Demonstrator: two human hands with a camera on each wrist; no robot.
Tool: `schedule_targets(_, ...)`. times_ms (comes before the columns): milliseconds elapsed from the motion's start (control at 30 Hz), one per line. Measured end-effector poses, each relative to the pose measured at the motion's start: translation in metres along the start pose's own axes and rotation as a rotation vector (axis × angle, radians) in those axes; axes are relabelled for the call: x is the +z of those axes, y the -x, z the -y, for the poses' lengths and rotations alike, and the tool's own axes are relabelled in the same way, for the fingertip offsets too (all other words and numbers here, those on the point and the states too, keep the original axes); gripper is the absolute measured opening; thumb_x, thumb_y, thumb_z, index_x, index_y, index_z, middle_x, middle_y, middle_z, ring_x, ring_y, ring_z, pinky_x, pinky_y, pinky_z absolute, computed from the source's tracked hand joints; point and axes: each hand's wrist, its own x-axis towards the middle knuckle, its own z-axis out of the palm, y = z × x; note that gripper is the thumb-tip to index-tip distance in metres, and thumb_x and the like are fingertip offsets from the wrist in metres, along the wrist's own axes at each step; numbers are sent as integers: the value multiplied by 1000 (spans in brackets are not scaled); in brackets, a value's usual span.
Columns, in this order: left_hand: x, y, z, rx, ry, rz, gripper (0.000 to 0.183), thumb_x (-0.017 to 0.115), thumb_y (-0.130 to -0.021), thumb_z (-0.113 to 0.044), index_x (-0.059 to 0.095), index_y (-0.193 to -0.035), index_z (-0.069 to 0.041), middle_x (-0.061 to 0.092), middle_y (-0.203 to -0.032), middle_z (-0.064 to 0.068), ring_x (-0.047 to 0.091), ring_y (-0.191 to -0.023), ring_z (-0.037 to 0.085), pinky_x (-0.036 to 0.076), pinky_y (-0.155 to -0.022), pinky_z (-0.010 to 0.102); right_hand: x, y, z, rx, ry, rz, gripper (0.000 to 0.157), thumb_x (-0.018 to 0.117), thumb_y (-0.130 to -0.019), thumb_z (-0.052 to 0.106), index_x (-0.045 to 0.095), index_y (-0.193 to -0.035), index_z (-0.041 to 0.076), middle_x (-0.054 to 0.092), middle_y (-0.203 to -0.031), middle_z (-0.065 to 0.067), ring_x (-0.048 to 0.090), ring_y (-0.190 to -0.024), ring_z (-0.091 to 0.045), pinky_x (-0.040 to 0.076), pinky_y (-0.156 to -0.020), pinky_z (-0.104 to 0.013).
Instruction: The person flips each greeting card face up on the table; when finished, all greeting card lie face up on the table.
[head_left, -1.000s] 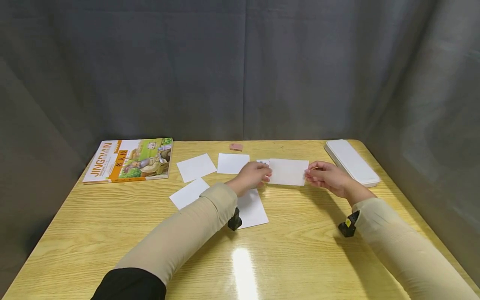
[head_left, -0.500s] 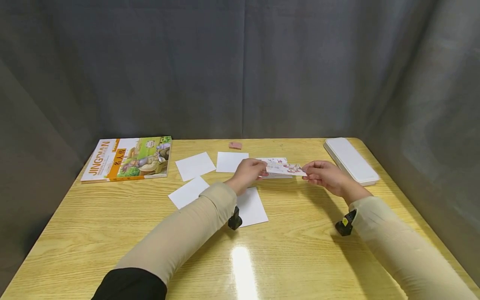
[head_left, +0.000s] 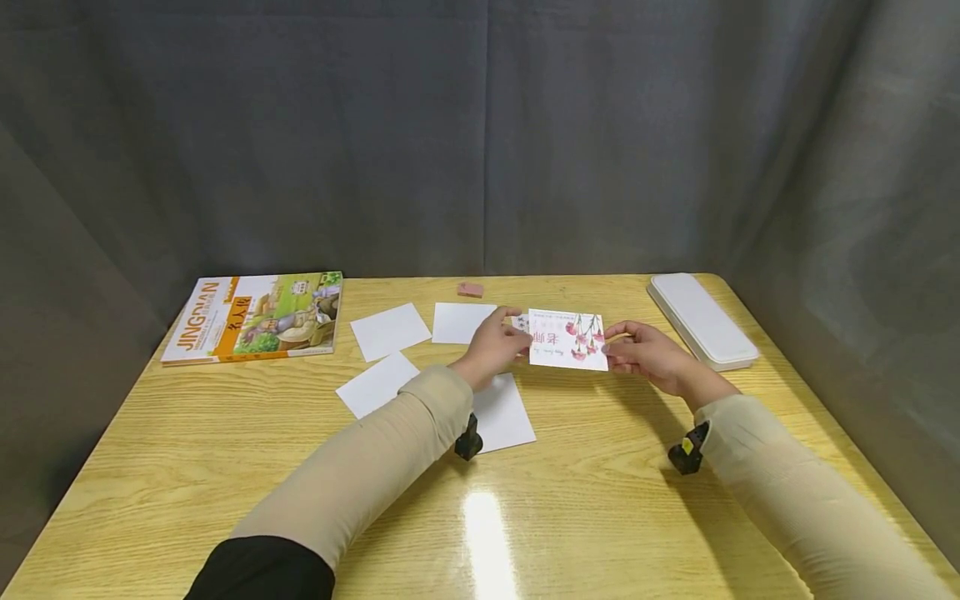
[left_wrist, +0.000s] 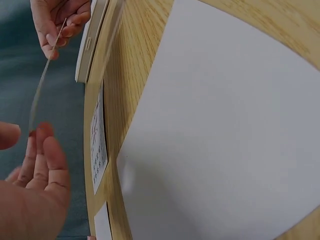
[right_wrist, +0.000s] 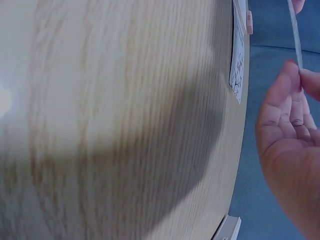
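A card (head_left: 567, 340) printed with pink flowers and lettering is held up above the table, its printed face toward the head camera. My right hand (head_left: 647, 357) pinches its right edge between thumb and fingertips. At the opposite edge is my left hand (head_left: 491, 346), its fingertips touching the card while the thumb (left_wrist: 9, 135) stands apart from the fingers in the left wrist view. Behind the held card, another printed card (left_wrist: 99, 145) lies on the table, mostly hidden in the head view. Near my left hand lie several blank white cards (head_left: 390, 331).
A larger-looking white sheet (head_left: 506, 417) lies partly under my left forearm. At the back left is a picture-covered book (head_left: 262, 317), with a small pinkish eraser-like block (head_left: 470, 290) at the back middle. A white case (head_left: 703, 321) lies beyond my right hand. Dark curtains border the table (head_left: 600, 500).
The card has tipped over between my hands, from its blank side through nearly edge-on to its flowered side. My left thumb and index finger have spread.
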Motion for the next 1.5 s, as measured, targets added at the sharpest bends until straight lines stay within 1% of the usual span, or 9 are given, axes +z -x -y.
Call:
schedule_targets(133,1,-1,1,-9,-29,8,51,61,-102,-7,46,-150,1,65,-107,15,65,-89,27,57,-87,44,1,0,-1,-4,45,38,25,53,-104,1,50,-127,-8,62,-91,0,59,-78,-8,55,-74,-25)
schedule_targets(333,6,1,1,-11,-140,110,37,62,-104,-15,60,-139,-1,68,-117,14,64,-90,18,55,-80,31,11,0,4,-18,106,141,30,48,-106,1,49,-132,-14,65,-105,-3,63,-87,-11,53,-77,-28)
schedule_targets(533,9,4,0,10,-191,148,32,61,-105,-13,65,-135,-2,66,-115,10,60,-90,17,54,-81,36,26,-3,10,-35,142,173,27,49,-107,3,53,-128,-14,64,-108,-3,62,-89,-11,52,-78,-29)
schedule_targets(733,1,1,3,-7,-10,40,16,58,-104,-6,61,-118,3,67,-99,10,63,-83,20,55,-86,47,31,-4,4,-12,-12,73,25,49,-110,13,49,-127,-5,66,-100,1,64,-82,-8,54,-75,-27)
schedule_targets(900,-4,-3,3,-12,185,-79,6,57,-105,-3,56,-109,1,65,-86,7,65,-80,19,52,-95,52,29,-3,-6,-32,-143,28,13,51,-106,3,52,-119,0,69,-95,0,69,-85,-10,56,-75,-23)
schedule_targets(1067,-5,-3,2,-40,237,-92,5,58,-104,-3,53,-102,-2,66,-83,7,70,-86,24,53,-96,49,30,-3,-8,-90,-260,-17,7,49,-106,-2,55,-105,3,67,-95,-2,69,-88,-12,58,-76,-22)
schedule_targets(1300,-2,3,9,-64,93,5,5,61,-103,-6,58,-101,-1,68,-96,8,69,-99,26,55,-92,41,21,3,-2,-88,-295,-104,9,50,-106,-1,57,-104,3,63,-93,-2,66,-79,-9,58,-74,-21)
schedule_targets(1400,-1,7,10,-13,-31,6,14,60,-102,-8,61,-113,1,63,-108,11,62,-107,30,53,-93,39,11,6,-1,-53,-206,-61,5,49,-106,-1,54,-108,0,62,-94,-2,64,-79,-8,57,-74,-22)
schedule_targets(1500,2,10,9,87,-251,23,28,59,-101,-11,60,-126,1,60,-122,14,58,-113,28,50,-94,39,0,10,-5,-6,-106,1,5,49,-106,1,52,-110,0,60,-93,-2,62,-79,-7,56,-74,-23)
